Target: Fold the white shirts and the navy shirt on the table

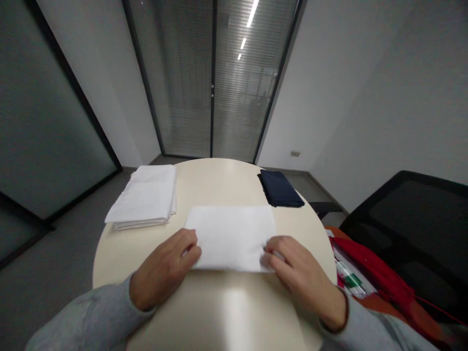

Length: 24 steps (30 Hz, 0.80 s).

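Note:
A flat white rectangular piece, which looks like folded cloth (232, 236), lies in the middle of the round table, its long side towards me. My left hand (168, 265) is closed at its left edge, thumb and fingers pressed together on the border. On the opposite side, my right hand (296, 273) pinches the near right corner area, where the material wrinkles slightly. The curled fingertips of both hands are partly hidden.
A stack of folded white cloths (146, 195) sits at the table's left edge. Folded navy cloth (281, 188) lies at the far right of the table (219, 183). A black mesh chair (409, 229) with a red bag (373, 263) on it stands at the right.

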Available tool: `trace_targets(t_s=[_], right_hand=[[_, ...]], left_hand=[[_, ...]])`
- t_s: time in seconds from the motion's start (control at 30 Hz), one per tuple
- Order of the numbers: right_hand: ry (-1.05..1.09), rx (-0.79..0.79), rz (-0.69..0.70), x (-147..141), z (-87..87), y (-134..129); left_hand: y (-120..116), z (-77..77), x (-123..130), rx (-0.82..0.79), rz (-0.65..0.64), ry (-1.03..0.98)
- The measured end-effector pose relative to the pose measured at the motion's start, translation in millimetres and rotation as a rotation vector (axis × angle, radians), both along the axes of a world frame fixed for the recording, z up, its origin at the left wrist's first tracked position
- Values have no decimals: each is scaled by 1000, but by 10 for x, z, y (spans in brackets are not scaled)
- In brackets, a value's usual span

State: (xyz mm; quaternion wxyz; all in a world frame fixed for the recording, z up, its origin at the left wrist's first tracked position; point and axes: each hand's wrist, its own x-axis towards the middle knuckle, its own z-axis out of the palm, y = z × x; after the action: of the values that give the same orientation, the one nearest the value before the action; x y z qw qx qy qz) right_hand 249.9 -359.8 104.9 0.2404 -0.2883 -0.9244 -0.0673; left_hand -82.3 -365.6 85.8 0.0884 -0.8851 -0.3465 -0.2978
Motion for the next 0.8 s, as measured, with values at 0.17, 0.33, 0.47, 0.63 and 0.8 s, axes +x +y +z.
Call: trace_targets(t_s=[0.17,0.33,0.47,0.63,0.8], right_hand=[[-144,-291,-44,-31,-252,-490],[-174,-536,-44,-123,205,-475],[-59,-377,-116,-443,312,-59],[-126,-318,-200,-800,-195,274],[-135,-399,-248,-794,-595,175]], left_hand=[[-492,-271,-38,-211,-13,132],[-526,67,-123,-614,-74,106],[-83,135,71,-492,55,23],[198,-231,407,-429,109,158],[106,-456,375,-392,80,165]])
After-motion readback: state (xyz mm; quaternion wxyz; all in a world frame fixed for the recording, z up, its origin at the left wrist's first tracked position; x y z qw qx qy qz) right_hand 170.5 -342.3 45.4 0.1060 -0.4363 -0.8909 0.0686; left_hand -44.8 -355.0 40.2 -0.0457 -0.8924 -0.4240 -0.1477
